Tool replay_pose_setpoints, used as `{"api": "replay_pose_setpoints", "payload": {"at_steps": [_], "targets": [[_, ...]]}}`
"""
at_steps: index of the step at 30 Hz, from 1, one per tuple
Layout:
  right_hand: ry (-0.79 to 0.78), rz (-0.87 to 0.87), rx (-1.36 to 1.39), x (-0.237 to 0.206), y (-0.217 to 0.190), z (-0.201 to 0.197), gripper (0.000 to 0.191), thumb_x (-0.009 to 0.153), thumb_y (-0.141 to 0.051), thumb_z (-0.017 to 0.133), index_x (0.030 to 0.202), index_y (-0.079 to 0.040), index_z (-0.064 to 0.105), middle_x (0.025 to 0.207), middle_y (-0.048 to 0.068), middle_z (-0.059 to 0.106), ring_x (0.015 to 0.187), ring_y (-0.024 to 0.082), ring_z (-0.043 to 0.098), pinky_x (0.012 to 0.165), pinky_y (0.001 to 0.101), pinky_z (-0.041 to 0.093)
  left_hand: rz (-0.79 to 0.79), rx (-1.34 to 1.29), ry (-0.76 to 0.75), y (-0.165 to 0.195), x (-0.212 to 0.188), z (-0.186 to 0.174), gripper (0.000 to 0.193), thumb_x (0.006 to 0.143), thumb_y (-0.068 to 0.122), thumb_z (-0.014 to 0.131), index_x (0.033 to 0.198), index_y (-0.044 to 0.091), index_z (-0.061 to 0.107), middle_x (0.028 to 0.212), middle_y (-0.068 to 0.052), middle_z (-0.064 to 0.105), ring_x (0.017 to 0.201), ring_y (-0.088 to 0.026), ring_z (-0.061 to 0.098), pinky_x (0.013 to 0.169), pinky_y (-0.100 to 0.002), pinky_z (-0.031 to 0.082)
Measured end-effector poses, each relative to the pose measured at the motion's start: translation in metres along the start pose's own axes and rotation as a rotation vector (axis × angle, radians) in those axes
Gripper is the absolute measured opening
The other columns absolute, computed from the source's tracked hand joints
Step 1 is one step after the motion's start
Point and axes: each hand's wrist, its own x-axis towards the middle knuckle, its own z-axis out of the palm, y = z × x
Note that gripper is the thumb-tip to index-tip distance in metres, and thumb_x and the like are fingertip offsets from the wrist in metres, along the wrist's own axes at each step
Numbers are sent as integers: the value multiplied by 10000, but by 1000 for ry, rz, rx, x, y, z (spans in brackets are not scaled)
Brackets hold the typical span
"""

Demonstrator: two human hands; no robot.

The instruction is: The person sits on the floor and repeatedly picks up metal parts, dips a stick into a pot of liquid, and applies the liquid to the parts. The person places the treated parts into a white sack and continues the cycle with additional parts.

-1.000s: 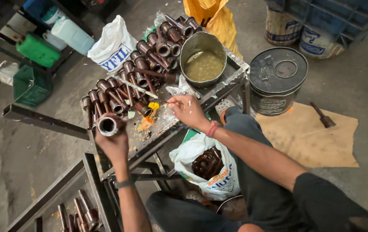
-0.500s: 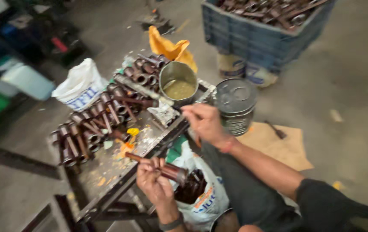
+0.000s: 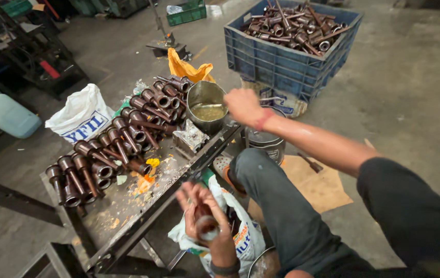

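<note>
Beside the bench, metal pot [image 3: 207, 105] of murky liquid, blue crate [image 3: 286, 56] of rusty parts.

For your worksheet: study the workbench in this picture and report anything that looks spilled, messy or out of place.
Yellow and orange smears and crumbs are spattered over the metal bench beside the stacked brown metal parts. Torn paper scraps lie among them. The left hand holds one blurred part; the right hand hovers by the metal pot.

Low metal workbench [image 3: 127, 226], surface stained with orange residue. Far-left area: rows of brown flanged metal tubes [image 3: 112, 149]. Far-right corner: steel pot [image 3: 207, 105] of murky liquid; crumpled foil-like scrap [image 3: 191, 138] just beside.
</note>
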Motion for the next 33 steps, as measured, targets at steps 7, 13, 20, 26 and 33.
{"api": "replay_pose_setpoints", "payload": {"at_steps": [7,13,20,26,33], "targets": [[34,-210,-97,18,-14,39,48,599,-97,551,606,-61,582,712,152,524,578,264,572,465,356,447,-105,-123,285,-13,-3,-17,653,598,-30,427,1201,17,181,1226,-271,217,1112,-489,232,879,-411,329],[71,-168,-59,14,-20,35,27,580,-64,553,590,-45,569,726,144,511,578,258,567,466,348,445,-261,12,270,-26,-8,-46,377,607,-48,432,952,1,290,1174,-272,298,1071,-433,317,828,-363,386],[34,37,178,2,0,4,88,574,-61,538,629,-29,597,696,189,549,622,339,556,542,402,449,-340,18,388,-34,-3,-93,71,617,-69,437,662,-18,416,1113,-274,391,1023,-367,416,769,-306,453],[-14,144,389,-33,25,-19,131,612,-97,502,642,-11,597,655,204,546,618,337,548,578,399,440,-411,51,411,-20,0,-119,143,656,1,413,791,-42,435,1105,-223,475,954,-220,510,715,-232,469],[20,119,499,-60,28,-20,138,650,-108,490,691,-35,599,662,154,572,631,307,554,570,392,427,-276,332,58,9,22,-99,524,706,58,433,1204,132,290,943,-111,551,488,-82,472,429,-186,426]]}}
